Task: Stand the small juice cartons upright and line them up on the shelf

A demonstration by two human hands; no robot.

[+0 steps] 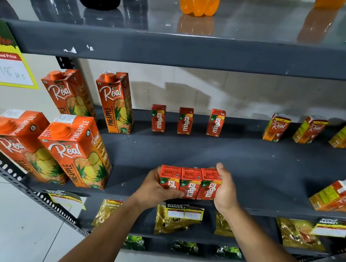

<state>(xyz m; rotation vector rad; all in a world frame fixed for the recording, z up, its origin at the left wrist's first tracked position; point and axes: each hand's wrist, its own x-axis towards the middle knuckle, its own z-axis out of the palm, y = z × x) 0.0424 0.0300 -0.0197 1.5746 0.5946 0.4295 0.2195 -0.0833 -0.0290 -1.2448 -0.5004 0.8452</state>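
Three small red Maaza juice cartons (190, 182) stand upright, pressed side by side, near the front edge of the dark grey shelf (249, 159). My left hand (153, 189) grips the left end of this row, its thumb across the front of the leftmost carton. My right hand (225, 188) clasps the right end carton, thumb up over its top. Farther back, three more small Maaza cartons stand upright and spaced apart: one (158, 117), another (185, 121) and a third (215, 122).
Tall Real pineapple cartons (75, 151) stand at the shelf's left, front and back. Small Real cartons (276, 127) stand at the back right, and one lies (337, 196) at the front right. Bottles (199, 0) stand on the shelf above; yellow packets (171, 221) lie below.
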